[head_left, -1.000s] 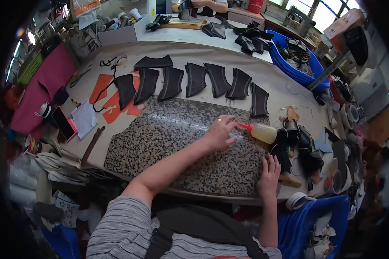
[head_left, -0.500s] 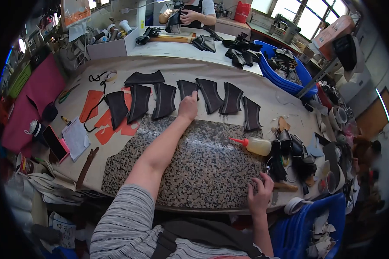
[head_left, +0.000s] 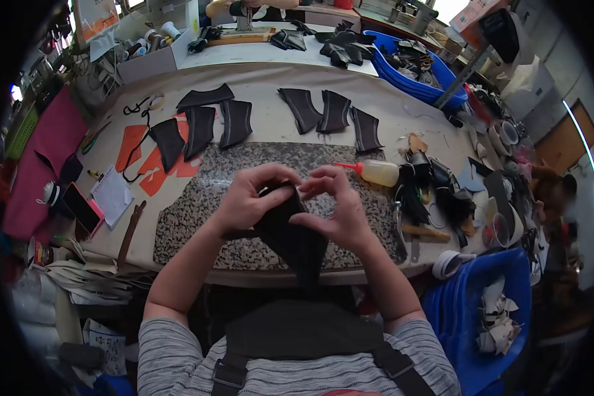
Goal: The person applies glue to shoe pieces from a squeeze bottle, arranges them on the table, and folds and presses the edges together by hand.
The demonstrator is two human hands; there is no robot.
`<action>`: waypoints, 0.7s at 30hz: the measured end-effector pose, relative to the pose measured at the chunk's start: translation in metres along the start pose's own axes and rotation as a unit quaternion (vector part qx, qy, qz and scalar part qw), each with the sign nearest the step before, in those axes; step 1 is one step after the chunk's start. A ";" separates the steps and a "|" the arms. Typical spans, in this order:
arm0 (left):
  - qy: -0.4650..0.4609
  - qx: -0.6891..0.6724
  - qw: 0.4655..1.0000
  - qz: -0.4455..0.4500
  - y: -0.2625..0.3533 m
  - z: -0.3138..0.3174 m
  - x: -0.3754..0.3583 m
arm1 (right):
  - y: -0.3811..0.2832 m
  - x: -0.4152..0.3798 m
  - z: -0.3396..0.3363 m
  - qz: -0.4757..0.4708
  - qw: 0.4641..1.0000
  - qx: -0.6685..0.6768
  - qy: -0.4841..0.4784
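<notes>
Above the near part of the speckled stone slab [head_left: 185,228], both hands hold one dark piece [head_left: 297,247] that hangs down past the slab's front edge. My left hand [head_left: 254,198] grips its upper left part with bent fingers. On the right side of the same piece is my right hand [head_left: 336,208], thumb against it and fingers curled over the top. Behind the slab, several dark curved pieces [head_left: 236,123] lie in a row with a gap in the middle. A bottle with a red tip [head_left: 379,173] lies on its side at the slab's back right.
Orange sheets [head_left: 131,145], a notepad [head_left: 113,198] and a phone [head_left: 84,206] lie at left. At right are black scraps [head_left: 416,191], a wooden-handled tool [head_left: 426,232] and a blue bin [head_left: 478,310]. A co-worker's arms [head_left: 277,4] show at the far table.
The middle dark piece has left the row and is now near my body in both hands. My left hand came back from the row; my right hand moved inward from the slab's right edge. The view tilted down.
</notes>
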State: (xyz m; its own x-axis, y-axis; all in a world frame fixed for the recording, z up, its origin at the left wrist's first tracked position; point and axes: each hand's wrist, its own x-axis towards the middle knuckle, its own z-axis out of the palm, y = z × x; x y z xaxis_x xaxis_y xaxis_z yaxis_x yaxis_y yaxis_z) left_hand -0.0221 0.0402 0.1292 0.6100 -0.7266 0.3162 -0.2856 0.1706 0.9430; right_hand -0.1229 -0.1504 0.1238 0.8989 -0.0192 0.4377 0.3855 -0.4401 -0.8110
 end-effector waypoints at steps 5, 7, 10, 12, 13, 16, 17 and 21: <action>0.100 0.057 0.988 -0.107 0.001 0.034 -0.060 | 0.000 -0.065 0.020 0.029 0.999 -0.036 0.002; 0.089 0.102 0.989 -0.064 -0.008 0.044 -0.071 | 0.002 -0.079 0.019 -0.038 0.992 -0.122 0.004; 0.054 0.171 0.982 -0.067 0.013 0.056 -0.071 | 0.016 -0.089 0.020 -0.104 0.979 -0.170 0.046; 0.023 0.208 0.975 -0.069 0.017 0.060 -0.069 | 0.018 -0.093 0.016 -0.102 0.980 -0.162 0.048; 0.012 0.232 0.971 -0.058 0.015 0.060 -0.069 | 0.016 -0.094 0.015 -0.079 0.987 -0.137 0.039; -0.042 0.308 0.950 0.014 0.007 0.053 -0.063 | 0.007 -0.093 0.005 -0.045 0.995 -0.089 -0.012; -0.033 0.303 0.952 -0.016 0.008 0.053 -0.063 | 0.006 -0.092 0.001 -0.037 0.996 -0.080 -0.030; -0.046 0.355 0.933 0.026 0.014 0.051 -0.053 | 0.022 -0.082 0.002 -0.185 0.969 -0.166 0.010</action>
State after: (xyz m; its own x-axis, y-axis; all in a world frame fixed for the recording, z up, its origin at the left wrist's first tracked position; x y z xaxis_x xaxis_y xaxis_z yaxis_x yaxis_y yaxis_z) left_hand -0.0959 0.0476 0.1202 0.5242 -0.7895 0.3192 -0.7516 -0.2526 0.6094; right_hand -0.1881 -0.1567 0.0695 0.7062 0.1800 0.6848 0.5903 -0.6836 -0.4291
